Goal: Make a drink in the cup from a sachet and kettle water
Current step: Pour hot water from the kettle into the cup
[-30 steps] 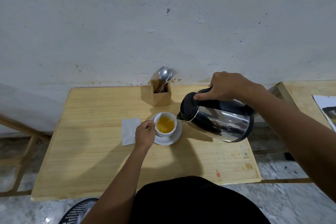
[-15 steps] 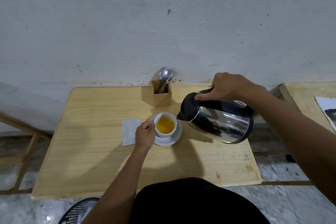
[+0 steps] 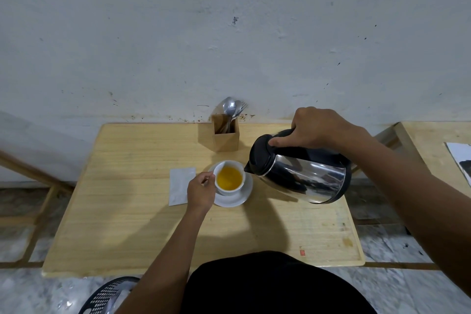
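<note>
The kettle [image 3: 300, 176] is kept tilted by the clenched fingers of the right hand [image 3: 316, 127], spout at the rim of the cup [image 3: 229, 178]. The cup, on its saucer [image 3: 230, 202] on the counter [image 3: 127, 211], is gripped by the left hand [image 3: 201, 192]. The orange level has risen; filling is judged nearly complete.

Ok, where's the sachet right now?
In the head view the white sachet lies flat on the table, left of the cup and saucer, its right edge partly behind the left hand.
</note>
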